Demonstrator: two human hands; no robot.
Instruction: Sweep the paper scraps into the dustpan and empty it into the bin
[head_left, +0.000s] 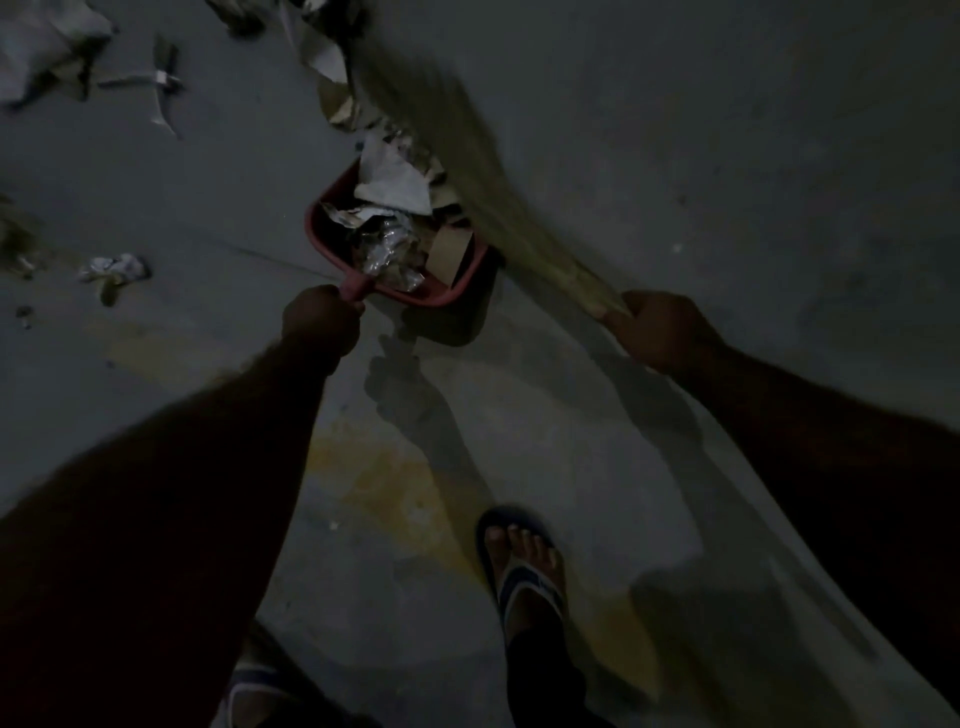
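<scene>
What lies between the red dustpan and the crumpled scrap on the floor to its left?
Head view: only bare floor between dustpan and scrap.

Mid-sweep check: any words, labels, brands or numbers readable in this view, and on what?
No text can be read in this dark, blurred frame.
Scraps in the red dustpan: any print illegible.
Crumpled scrap on the floor: dark marks, unreadable.
Sandal strap: pale marking, not legible.
Broom: no label shows.
</scene>
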